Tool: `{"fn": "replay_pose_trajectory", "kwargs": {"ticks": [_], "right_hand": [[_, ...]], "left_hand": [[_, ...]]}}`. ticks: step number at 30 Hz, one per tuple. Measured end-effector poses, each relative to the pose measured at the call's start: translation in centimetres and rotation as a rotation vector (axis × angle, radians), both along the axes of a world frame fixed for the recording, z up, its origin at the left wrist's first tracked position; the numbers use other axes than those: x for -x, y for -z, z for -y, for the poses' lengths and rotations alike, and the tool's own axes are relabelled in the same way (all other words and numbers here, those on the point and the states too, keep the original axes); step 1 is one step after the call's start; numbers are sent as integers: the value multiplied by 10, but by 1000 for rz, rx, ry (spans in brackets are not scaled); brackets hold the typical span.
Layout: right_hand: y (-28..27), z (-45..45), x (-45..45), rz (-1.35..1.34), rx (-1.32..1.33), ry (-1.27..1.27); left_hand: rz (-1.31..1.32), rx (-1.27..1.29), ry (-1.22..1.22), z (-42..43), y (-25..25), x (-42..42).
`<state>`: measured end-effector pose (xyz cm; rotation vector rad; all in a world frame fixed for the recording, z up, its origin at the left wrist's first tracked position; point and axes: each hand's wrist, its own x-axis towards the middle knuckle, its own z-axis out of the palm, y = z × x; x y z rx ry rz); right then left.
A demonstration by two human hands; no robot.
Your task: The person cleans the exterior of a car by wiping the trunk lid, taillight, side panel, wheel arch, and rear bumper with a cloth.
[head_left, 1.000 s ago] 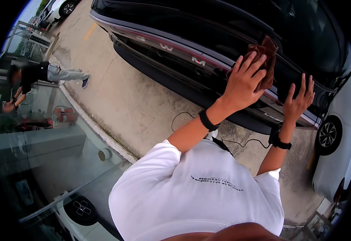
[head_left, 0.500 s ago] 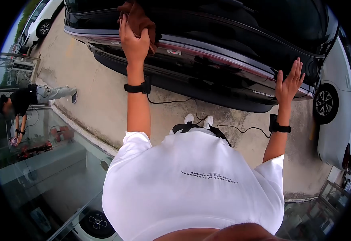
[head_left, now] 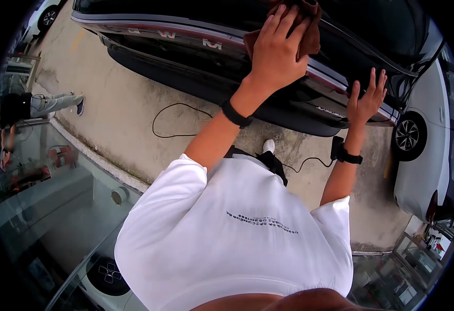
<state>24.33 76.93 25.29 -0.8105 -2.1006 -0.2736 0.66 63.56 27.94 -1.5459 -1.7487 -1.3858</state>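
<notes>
My left hand [head_left: 280,51] presses a brown cloth [head_left: 310,39] against the black car's rear [head_left: 222,20], above the silver trim strip and to the right of the raised letters. Its fingers lie over the cloth, which bunches out on both sides. Farther right, my right hand [head_left: 366,101] rests with spread fingers on the car near its rear corner, holding nothing. Each wrist wears a black band, with a cable running near them.
A white car [head_left: 424,171] stands close on the right. At the left are a person in a black top [head_left: 17,109], a glass front [head_left: 56,202] and a low kerb [head_left: 100,160]. A black cable [head_left: 172,136] loops over the concrete ground [head_left: 123,98].
My left hand went far left along the car with the cloth, then came back right. My right hand stays flat near the car's corner. The person at the left has shifted toward the view's edge.
</notes>
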Motion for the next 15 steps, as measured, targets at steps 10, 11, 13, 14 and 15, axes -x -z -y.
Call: {"fn": "replay_pose_trajectory", "kwargs": {"ticks": [10, 11, 13, 14, 15], "right_hand": [[39, 44, -84, -215, 309, -469], [48, 34, -104, -267, 343, -452], [64, 21, -149, -314, 394, -424], [71, 14, -171, -328, 463, -353], [74, 10, -191, -343, 540, -275]], "left_hand": [[-38, 100, 59, -94, -5, -152], [-54, 134, 47, -105, -4, -168], [-59, 154, 83, -129, -2, -201], [-64, 148, 104, -142, 0, -217], [-66, 151, 129, -151, 2, -234]]}}
